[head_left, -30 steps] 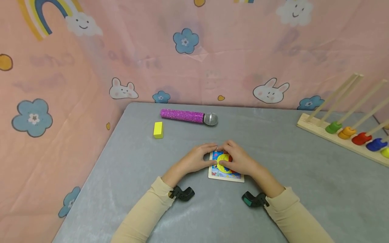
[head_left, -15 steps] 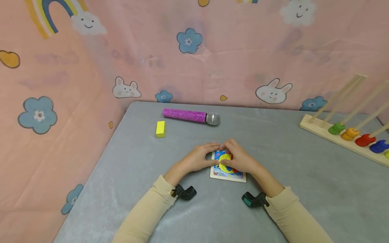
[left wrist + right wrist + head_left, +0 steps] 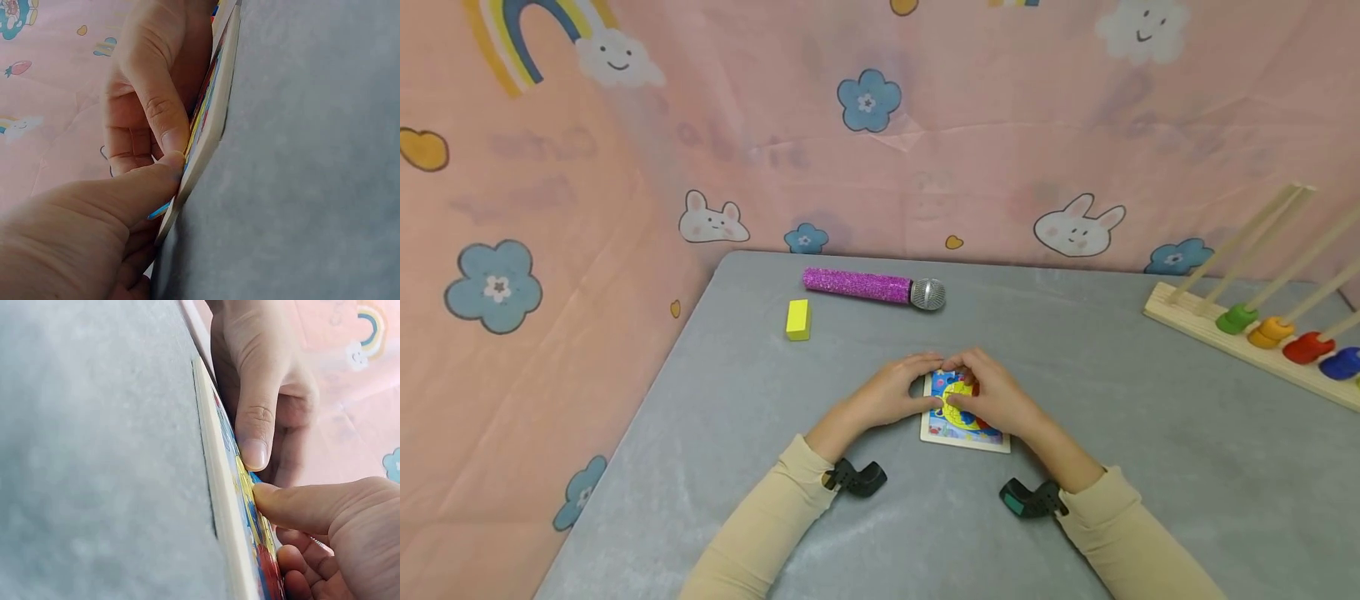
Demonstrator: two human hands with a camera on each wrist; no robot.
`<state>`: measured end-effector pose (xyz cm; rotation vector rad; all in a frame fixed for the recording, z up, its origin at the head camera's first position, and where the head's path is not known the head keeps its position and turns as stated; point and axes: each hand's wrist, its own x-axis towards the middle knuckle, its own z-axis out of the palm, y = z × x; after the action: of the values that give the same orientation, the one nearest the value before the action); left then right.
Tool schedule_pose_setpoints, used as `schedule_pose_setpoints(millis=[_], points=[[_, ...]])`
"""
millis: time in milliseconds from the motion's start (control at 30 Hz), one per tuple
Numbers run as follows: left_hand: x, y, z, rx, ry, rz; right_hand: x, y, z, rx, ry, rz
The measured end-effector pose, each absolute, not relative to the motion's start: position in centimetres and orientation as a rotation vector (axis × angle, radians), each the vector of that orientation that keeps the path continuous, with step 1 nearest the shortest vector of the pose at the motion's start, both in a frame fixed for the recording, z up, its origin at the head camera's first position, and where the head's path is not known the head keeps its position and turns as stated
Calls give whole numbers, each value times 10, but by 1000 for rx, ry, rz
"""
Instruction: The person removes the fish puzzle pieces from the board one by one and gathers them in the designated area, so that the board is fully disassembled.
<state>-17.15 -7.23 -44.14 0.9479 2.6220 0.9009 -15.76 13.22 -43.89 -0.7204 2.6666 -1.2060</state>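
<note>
1. Puzzle board [image 3: 958, 430] under fingers [image 3: 928, 404]: pale wood rim, glossy printed face.
2. Mic [image 3: 872, 287] beyond fingers: rough glittery grip, metal mesh head.
3. Block [image 3: 798, 320], L of mic: smooth.
4. Rack [image 3: 1243, 344], R of fingers: bare wood; glossy beads [image 3: 1309, 347].
5. Tabletop [image 3: 925, 533]: matt.

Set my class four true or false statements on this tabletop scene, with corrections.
1. The left hand and right hand touch the square, pale-edged wooden picture board. True.
2. The yellow rectangular block sits on that board. False: the yellow block is left of it.
3. The glittery purple, silver-headed microphone lies beyond the board. True.
4. The wooden peg rack holds only green pieces. False: the peg rack also holds orange, red and blue.
</note>
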Motion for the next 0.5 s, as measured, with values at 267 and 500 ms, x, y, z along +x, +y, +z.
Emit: schedule_pose_setpoints(millis=[267, 500], points=[[-171, -73, -441, 905, 2614, 918, -156, 131, -441, -694, 2718, -1236], [-171, -72, -442, 912, 2627, 911, -157, 135, -440, -683, 2731, -1245]])
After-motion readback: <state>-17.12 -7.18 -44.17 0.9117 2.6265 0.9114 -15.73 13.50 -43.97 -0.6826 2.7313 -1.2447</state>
